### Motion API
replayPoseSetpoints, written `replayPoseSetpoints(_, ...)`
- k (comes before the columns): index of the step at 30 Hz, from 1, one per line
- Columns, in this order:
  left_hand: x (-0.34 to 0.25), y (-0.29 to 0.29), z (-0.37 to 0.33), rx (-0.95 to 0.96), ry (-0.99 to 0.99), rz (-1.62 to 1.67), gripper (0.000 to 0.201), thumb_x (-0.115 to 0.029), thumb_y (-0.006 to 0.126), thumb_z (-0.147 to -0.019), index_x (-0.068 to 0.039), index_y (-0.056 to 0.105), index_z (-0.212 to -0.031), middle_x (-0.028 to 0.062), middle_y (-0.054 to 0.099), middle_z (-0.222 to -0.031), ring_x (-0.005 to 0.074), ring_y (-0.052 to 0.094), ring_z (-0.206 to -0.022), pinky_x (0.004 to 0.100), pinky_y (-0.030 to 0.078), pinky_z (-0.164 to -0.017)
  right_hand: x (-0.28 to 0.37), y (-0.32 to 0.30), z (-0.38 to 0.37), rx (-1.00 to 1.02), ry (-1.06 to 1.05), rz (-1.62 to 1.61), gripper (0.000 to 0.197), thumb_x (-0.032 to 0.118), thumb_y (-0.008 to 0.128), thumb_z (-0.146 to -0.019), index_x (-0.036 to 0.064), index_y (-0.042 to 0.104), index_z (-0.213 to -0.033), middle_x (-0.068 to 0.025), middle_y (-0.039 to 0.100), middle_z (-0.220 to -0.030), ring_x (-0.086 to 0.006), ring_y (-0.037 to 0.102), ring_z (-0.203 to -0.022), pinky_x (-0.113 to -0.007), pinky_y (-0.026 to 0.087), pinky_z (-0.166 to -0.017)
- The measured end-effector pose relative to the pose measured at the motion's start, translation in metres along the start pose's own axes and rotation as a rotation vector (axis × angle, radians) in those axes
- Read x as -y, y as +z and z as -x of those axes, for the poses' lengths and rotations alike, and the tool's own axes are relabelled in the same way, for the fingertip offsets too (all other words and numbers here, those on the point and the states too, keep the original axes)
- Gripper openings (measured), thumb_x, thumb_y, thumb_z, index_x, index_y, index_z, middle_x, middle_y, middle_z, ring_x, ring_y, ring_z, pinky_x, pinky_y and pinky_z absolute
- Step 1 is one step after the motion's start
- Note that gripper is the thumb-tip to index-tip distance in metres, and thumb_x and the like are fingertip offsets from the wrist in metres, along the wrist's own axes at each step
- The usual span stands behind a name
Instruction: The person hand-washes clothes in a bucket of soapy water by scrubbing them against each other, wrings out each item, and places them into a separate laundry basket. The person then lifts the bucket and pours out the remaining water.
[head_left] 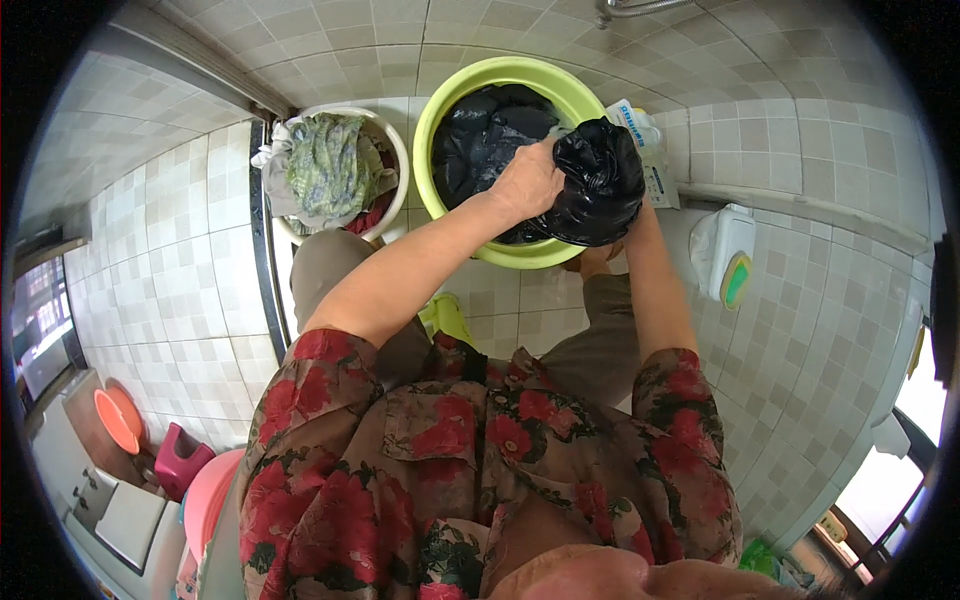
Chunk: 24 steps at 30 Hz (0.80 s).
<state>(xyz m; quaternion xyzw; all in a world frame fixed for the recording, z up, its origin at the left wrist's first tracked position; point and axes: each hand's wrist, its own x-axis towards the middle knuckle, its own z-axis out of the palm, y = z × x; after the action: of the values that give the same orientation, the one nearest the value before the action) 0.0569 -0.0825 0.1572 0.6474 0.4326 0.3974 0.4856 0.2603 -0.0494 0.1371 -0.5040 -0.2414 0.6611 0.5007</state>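
Note:
A lime-green basin (436, 190) stands on the tiled floor in front of me, with dark soaked clothes (485, 135) in wet, blackish water. My left hand (530, 180) is closed at the near left side of a bunched, shiny wet black cloth (598, 180), gripping it over the basin's right rim. The cloth's kind does not show. My right forearm (660, 265) reaches up to the cloth's right side, and the black folds hide that hand and its fingers.
Left of the basin, a white tub (402, 170) holds a green patterned garment (335, 165) and other laundry. A white and blue packet (640, 125) stands behind the basin's right rim. At right hangs a green and orange scrubber (736, 280). Below me is a lime-green stool (447, 315).

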Motion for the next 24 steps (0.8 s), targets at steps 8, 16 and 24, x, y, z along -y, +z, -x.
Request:
replayPoseSetpoints(8, -0.007, -0.005, -0.001, 0.141, -0.126, -0.093, 0.022, -0.007, 0.052, -0.081, 0.007, 0.056, -0.098, 0.0329, 0.060, -0.088, 0.0481, 0.055, -0.093, 0.0484, 0.048, -0.080, 0.001, 0.002, -0.014, 0.026, 0.113, 0.056, 0.046, 0.040, 0.051, -0.092, 0.0067, 0.054, -0.124, -0.0102, 0.060, -0.116, -0.0273, 0.058, -0.105, -0.044, 0.048, -0.092)
replayPoseSetpoints(16, -0.005, 0.000, -0.007, 0.398, -0.127, -0.352, 0.024, -0.005, 0.052, -0.083, 0.008, 0.053, -0.103, 0.0296, 0.058, -0.101, 0.0469, 0.054, -0.099, 0.0482, 0.044, -0.088, -0.010, -0.006, 0.002, 0.046, 0.224, 0.029, 0.047, 0.040, 0.053, -0.091, 0.0064, 0.053, -0.124, -0.0104, 0.059, -0.117, -0.0274, 0.058, -0.106, -0.044, 0.048, -0.092)
replayPoseSetpoints(24, 0.064, 0.012, -0.016, -0.207, -0.602, 0.443, 0.041, -0.028, 0.052, -0.090, 0.003, 0.056, -0.116, 0.0285, 0.060, -0.109, 0.0391, 0.059, -0.101, 0.0438, 0.048, -0.085, 0.010, 0.034, 0.024, -0.157, 0.150, -0.019, 0.055, 0.045, 0.057, -0.089, 0.0070, 0.050, -0.128, -0.0095, 0.056, -0.124, -0.0254, 0.055, -0.111, -0.039, 0.045, -0.096)
